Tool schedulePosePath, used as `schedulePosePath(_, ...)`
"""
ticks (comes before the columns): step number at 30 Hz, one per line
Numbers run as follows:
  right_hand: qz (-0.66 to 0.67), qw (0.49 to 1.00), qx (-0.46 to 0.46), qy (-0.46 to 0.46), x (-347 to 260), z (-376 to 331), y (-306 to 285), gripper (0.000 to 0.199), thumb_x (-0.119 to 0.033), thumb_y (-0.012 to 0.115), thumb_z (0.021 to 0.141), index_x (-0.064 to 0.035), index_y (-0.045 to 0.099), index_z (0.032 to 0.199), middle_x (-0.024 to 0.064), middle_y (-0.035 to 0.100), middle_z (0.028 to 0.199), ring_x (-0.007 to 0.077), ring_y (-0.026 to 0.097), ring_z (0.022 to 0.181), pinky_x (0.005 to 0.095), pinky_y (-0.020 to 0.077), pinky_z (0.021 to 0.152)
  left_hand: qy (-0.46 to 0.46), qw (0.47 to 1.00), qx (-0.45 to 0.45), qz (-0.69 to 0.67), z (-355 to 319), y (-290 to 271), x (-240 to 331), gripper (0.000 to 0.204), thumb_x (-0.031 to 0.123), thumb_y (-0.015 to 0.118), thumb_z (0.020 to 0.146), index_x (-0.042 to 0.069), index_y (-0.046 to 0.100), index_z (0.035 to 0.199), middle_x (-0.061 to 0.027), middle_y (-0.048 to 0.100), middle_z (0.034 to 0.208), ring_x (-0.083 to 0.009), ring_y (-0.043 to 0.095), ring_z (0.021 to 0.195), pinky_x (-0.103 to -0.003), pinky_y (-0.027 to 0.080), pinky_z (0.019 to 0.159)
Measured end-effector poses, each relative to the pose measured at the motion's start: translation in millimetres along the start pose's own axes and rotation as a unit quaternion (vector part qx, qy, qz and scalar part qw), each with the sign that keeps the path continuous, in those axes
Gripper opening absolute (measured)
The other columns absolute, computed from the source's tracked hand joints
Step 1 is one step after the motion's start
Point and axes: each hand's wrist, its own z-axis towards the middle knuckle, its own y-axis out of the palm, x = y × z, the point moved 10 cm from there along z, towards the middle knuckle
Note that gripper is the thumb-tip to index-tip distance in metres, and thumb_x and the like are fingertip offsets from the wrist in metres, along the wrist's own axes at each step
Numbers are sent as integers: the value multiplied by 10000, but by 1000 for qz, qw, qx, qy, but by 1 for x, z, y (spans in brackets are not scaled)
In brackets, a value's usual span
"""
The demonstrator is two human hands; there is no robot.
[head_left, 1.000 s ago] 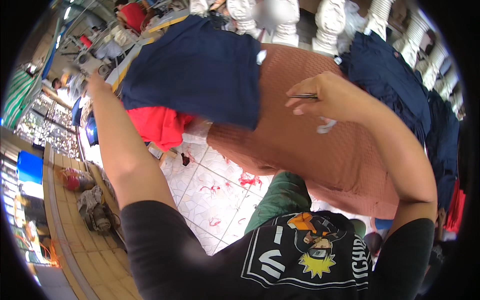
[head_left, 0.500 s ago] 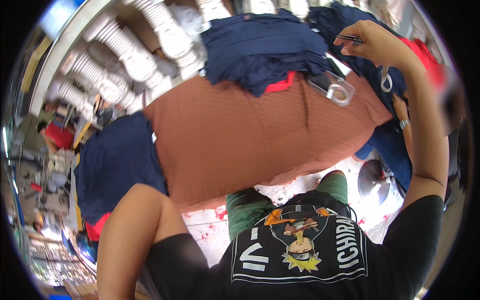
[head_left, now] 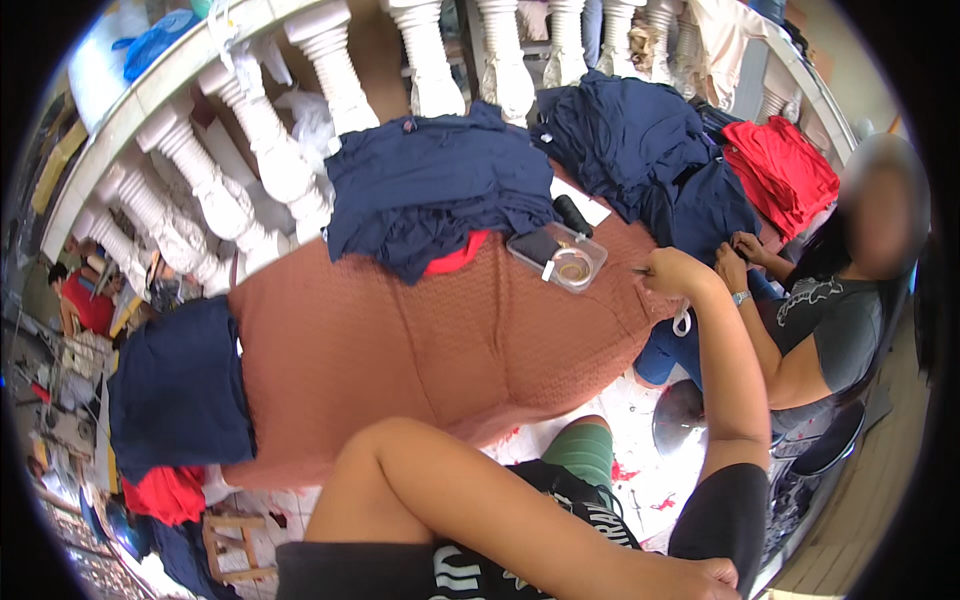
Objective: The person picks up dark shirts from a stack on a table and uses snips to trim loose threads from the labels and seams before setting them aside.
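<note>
My right hand (head_left: 672,274) is closed around a small pair of thread snips (head_left: 640,269), whose dark tip pokes out over the right end of the brown-covered table (head_left: 340,370). A white loop (head_left: 682,322) hangs below that hand. Across my body lies my left forearm. My left hand (head_left: 705,578) is at the lower edge by my right sleeve, its fingers curled; what they hold, if anything, is hidden. Nearest my right hand is a clear plastic box (head_left: 568,284) with a ring-shaped roll and a dark item inside. A black thread spool (head_left: 572,214) rests behind it.
Navy garments lie in a middle pile (head_left: 440,185), a far-right pile (head_left: 640,140) and a left stack (head_left: 180,385). Beside a red garment (head_left: 785,180) sits a co-worker (head_left: 830,330), hands on navy cloth. White balusters (head_left: 425,60) line the back. A round stool (head_left: 680,420) stands at right.
My right hand has come down from over the far-right garments to the table's right end, still gripping the snips. My left forearm has swung across my body. The view has shifted, showing the co-worker.
</note>
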Motion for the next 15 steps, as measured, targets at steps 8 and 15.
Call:
schedulePosePath(8,187,978,88,-11,9,60,37,243,-243,654,869,-15,699,941,189,663,684,330,667,618,443,502,633,-66,988,122,-61,-35,-39,-7,361,402,589,910,52,630,832,-81,656,878,-288,596,828,-407,444,745)
schedulePosePath(15,357,894,254,89,23,160,-6,287,-309,661,874,-41,733,948,147,639,607,209,631,501,377,487,561,-611,574,310,448,-351,-153,40,94,128,680,873,82,711,948,-98,682,1007,-266,633,992,-367,495,868)
